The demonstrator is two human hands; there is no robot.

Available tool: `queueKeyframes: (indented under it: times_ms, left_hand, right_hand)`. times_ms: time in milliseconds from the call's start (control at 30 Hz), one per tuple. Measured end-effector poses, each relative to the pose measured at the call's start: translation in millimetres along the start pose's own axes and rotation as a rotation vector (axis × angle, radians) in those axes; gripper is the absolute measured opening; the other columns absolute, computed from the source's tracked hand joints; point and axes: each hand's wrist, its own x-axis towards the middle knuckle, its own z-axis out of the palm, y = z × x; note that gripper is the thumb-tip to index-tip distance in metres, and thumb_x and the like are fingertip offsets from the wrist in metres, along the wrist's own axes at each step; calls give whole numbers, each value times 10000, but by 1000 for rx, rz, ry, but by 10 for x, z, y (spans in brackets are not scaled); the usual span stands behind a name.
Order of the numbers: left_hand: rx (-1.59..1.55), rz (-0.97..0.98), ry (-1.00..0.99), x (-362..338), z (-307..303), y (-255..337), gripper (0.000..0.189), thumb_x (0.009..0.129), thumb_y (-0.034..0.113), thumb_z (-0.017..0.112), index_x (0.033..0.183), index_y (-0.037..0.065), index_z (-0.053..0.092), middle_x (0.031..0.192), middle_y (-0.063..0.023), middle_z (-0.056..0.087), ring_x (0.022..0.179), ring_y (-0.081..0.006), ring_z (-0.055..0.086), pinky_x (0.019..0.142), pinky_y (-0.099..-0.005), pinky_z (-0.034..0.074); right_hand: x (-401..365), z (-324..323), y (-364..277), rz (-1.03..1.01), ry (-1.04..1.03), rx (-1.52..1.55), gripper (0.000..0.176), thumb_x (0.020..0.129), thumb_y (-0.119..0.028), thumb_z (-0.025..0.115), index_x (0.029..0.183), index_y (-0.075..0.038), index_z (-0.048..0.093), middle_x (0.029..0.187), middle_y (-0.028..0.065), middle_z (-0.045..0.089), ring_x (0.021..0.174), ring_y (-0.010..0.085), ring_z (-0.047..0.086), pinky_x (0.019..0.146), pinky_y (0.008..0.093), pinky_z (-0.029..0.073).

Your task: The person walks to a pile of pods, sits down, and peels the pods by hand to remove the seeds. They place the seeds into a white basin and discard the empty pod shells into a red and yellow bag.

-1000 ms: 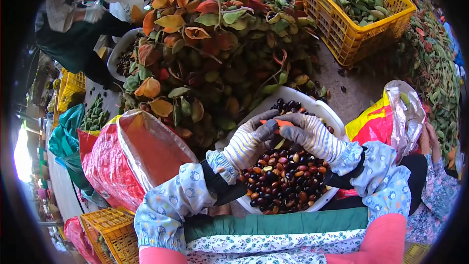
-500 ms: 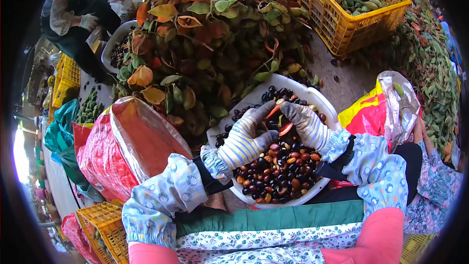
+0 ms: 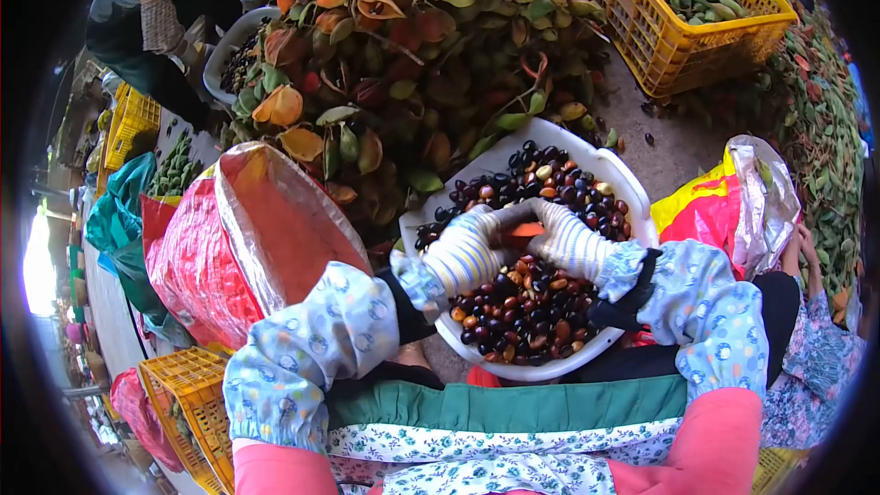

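My left hand (image 3: 461,252) and my right hand (image 3: 570,240), both in striped knit gloves with dark fingertips, meet over a white plastic tub (image 3: 634,191). Between their closed fingers is an orange-red seed pod (image 3: 522,231), mostly covered by the gloves. Glossy black and reddish-brown seeds (image 3: 527,316) fill the tub below, with a few paler ones among them. Patterned blue sleeve covers and dark wrist bands reach down to both gloves.
Beyond the tub rises a heap of orange and green pods (image 3: 394,64). An open red sack (image 3: 206,247) stands left; a red-yellow sack (image 3: 724,206) lies right. A yellow crate (image 3: 687,46) holds green pods. One person (image 3: 151,27) sits far left, another's hand (image 3: 802,252) shows right.
My hands have drawn closer together around the pod, whose curved orange edges showed more openly before. The whole view has shifted slightly. The person at far left has moved their arm lower.
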Motion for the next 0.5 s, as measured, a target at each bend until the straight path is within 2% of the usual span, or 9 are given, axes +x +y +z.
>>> queueKeyframes:
  times_ms: [67, 133, 200, 267, 333, 367, 400, 467, 500]
  left_hand:
    - [-178, -36, 16, -25, -144, -99, 487, 688, -68, 673, 1149, 63, 583, 968, -49, 647, 865, -136, 598, 813, -282, 479]
    - [-221, -93, 29, -93, -471, -35, 440, 711, -86, 627, 1128, 49, 592, 934, -31, 662, 865, -135, 609, 819, -274, 484]
    - [-78, -239, 16, -279, -905, 114, 412, 729, -69, 605, 1128, 36, 588, 977, -39, 654, 923, -130, 600, 834, -275, 481]
    - [-73, -296, 97, -515, -1284, -128, 368, 728, -42, 557, 1089, 13, 606, 1008, -94, 648, 910, -145, 610, 820, -271, 479]
    - [270, -230, 190, -841, -1627, -523, 399, 736, -26, 537, 1131, 14, 579, 1001, -122, 647, 894, -187, 627, 814, -283, 481]
    - [395, -292, 229, -1047, -1786, -777, 401, 737, -22, 533, 1133, 19, 578, 1001, -131, 646, 907, -203, 626, 821, -288, 478]
    - [516, -358, 260, -1249, -1933, -1034, 403, 738, -19, 530, 1136, 24, 577, 1001, -139, 645, 921, -220, 625, 828, -293, 476]
    - [441, -652, 338, -1567, -2225, -1441, 447, 737, 3, 549, 1181, 54, 551, 1010, -132, 647, 963, -231, 615, 841, -301, 472]
    - [234, -738, 433, -1756, -2503, -1852, 477, 736, 31, 579, 1208, 73, 529, 1032, -132, 639, 989, -227, 603, 848, -307, 469]
  right_hand:
    - [-136, -120, -117, 36, -98, -417, 471, 684, 32, 539, 1152, -13, 515, 1054, 157, 595, 1036, 223, 561, 915, 316, 424]
    - [-316, -317, -322, 25, -350, -538, 410, 722, -14, 573, 1131, -34, 546, 1061, 152, 596, 1025, 244, 571, 901, 326, 435]
    - [-425, -440, -491, 155, -520, -644, 263, 828, -123, 581, 1081, -54, 594, 1038, 124, 610, 1002, 247, 578, 871, 344, 448]
    - [-503, -503, -536, 107, -479, -588, 245, 834, -123, 532, 1062, -76, 607, 952, 123, 645, 913, 255, 615, 830, 345, 463]
    - [-460, -501, -629, 126, -393, -567, 234, 845, -95, 508, 1055, -82, 613, 910, 107, 651, 868, 238, 621, 795, 342, 473]
    - [-394, -485, -676, 218, -370, -575, 230, 848, -76, 494, 1040, -85, 619, 886, 101, 654, 853, 223, 622, 779, 338, 479]
    - [-327, -473, -667, 173, -329, -523, 240, 834, -70, 497, 1037, -93, 622, 879, 103, 652, 846, 207, 621, 768, 327, 480]
    - [-84, -513, -593, 49, -285, -681, 251, 811, -70, 511, 1030, -106, 629, 892, 106, 653, 853, 223, 621, 772, 329, 481]
    - [33, -480, -722, -2, -217, -854, 266, 789, -73, 528, 1031, -115, 630, 908, 110, 653, 868, 245, 621, 776, 337, 478]
